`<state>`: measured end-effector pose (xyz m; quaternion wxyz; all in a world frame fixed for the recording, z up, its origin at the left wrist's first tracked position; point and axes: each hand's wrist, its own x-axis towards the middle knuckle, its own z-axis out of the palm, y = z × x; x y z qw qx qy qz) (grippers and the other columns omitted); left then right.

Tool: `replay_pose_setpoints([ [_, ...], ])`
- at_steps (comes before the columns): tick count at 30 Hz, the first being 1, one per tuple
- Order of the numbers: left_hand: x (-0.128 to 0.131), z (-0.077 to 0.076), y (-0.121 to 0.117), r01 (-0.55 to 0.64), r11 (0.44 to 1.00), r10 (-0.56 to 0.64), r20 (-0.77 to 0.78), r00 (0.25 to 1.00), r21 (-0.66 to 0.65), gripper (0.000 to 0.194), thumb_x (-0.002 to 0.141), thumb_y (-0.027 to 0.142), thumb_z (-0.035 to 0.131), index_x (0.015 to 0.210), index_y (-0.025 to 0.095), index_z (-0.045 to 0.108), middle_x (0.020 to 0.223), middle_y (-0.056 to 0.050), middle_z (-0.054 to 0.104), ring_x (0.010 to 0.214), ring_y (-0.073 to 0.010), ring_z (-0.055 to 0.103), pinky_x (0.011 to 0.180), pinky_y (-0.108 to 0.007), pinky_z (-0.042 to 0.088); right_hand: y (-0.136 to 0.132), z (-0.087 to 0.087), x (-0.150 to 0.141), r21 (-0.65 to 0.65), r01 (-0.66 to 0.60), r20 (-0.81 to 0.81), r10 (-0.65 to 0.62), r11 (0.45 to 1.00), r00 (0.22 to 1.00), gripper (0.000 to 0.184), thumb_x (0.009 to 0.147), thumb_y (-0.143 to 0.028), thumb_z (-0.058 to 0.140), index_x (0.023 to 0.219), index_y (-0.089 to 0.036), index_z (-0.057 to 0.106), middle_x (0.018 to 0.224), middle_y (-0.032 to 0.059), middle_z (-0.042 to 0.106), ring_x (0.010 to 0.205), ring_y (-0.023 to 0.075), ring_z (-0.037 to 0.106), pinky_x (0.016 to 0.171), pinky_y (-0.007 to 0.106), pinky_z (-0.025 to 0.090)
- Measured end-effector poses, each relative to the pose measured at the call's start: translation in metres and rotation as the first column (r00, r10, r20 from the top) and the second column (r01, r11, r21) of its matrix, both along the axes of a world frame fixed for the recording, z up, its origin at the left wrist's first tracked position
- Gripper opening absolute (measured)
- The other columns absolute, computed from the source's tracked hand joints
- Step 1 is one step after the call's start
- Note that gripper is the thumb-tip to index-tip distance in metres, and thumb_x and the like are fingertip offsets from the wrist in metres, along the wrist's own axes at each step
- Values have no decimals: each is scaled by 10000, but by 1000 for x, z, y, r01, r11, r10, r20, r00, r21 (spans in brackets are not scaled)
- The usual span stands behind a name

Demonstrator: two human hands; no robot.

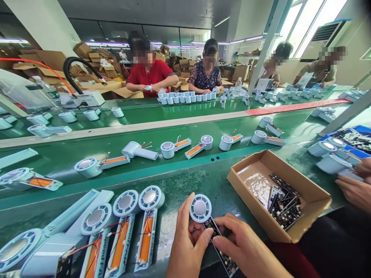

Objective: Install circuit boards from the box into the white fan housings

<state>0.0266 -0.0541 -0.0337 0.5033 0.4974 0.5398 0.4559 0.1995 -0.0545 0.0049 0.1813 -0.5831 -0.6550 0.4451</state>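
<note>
My left hand (185, 243) is closed around a white handheld fan shell (200, 208) with a round grille head, thumb raised beside the head. My right hand (246, 247) pinches a black circuit board (220, 247) lying along the shell's handle. Both hands are at the near edge of the green worktable (185, 185). Left of them lie several open fan shells (127, 227) with orange batteries and red wires.
A cardboard box (310, 193) of black circuit boards stands to the right. A conveyor belt (162, 154) carries more fan shells. Another person's hands (353, 185) work at far right. Several workers sit across the line.
</note>
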Motion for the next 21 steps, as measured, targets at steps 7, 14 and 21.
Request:
replay_pose_setpoints([
  [7,0,-8,1,42,999,-45,101,994,30,712,880,311,650,1515,365,334,1546,-77,383,988,-189,672,799,-290,568,4,-3,3,-19,-14,-136,12,1000,991,323,870,-420,624,1052,-162,691,921,63,640,803,211,579,700,303,432],
  [14,-19,49,18,259,956,-263,11,965,140,629,913,494,627,1494,366,423,1476,-93,488,863,-172,698,732,-292,586,16,-23,3,-89,-6,-761,-64,996,645,494,784,-600,764,1041,-187,684,935,65,678,805,192,617,761,307,492],
  [21,15,103,154,118,954,137,-754,642,274,370,1043,318,450,1390,214,523,1326,-115,637,1108,-192,661,989,-358,531,19,-55,7,-107,65,-837,-125,992,533,493,814,-599,747,1113,-213,680,985,77,679,759,184,655,783,339,513],
])
